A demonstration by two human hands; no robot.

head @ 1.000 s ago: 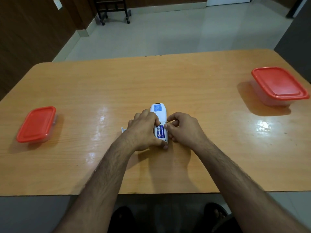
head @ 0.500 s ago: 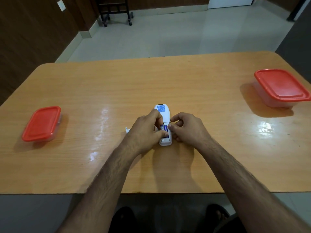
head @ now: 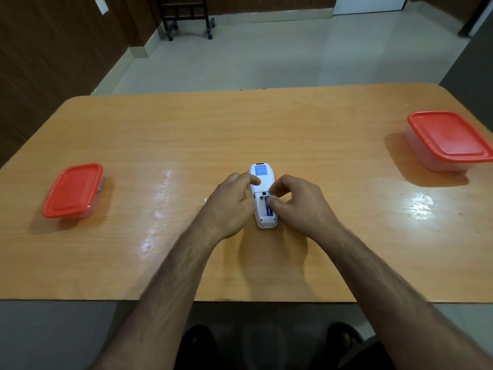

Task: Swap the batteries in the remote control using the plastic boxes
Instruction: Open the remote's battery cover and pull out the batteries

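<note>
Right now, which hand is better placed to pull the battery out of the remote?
The right hand: its fingertips already touch the blue battery in the open compartment. The left hand steadies the remote from the side.

2 red-lid plastic boxes: 1 at 9 o'clock [head: 72, 190], 1 at 2 o'clock [head: 448, 141]. 1 remote [head: 262, 180], 1 blue battery [head: 268, 209] visible, 2 hands, 1 table [head: 266, 124].

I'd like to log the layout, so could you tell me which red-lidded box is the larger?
The box on the person's right, near the table's far right edge; the left box is smaller and flatter.
</note>
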